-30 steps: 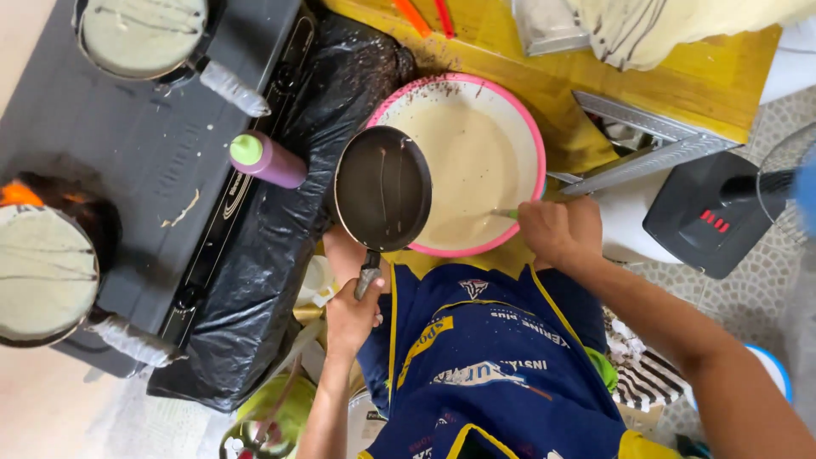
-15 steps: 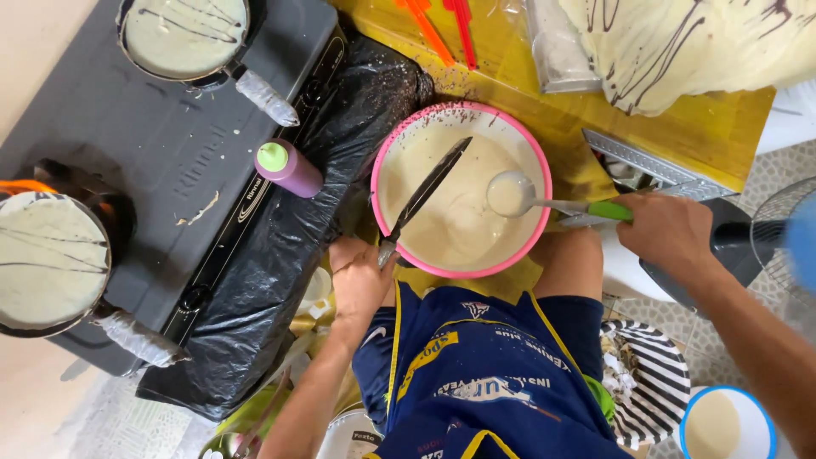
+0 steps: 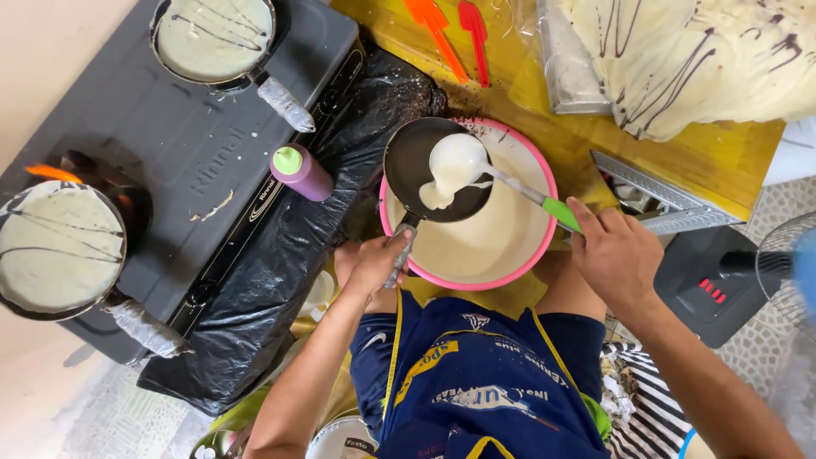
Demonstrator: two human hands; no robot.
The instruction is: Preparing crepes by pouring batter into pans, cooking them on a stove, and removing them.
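Ladle now pours batter into the levelled pan.

Batter-tipping ladle over black pan

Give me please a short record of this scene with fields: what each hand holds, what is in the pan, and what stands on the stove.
left hand: the left hand grips the handle of a small dark pan, held over the pink-rimmed bowl
right hand: the right hand holds a green-handled ladle, tipped over the pan
pan contents: a small pool of pale batter running from the ladle
bowl contents: pale batter
stove: two pans of batter with dark lines, a flame by the nearer one
beside stove: purple squeeze bottle with green cap
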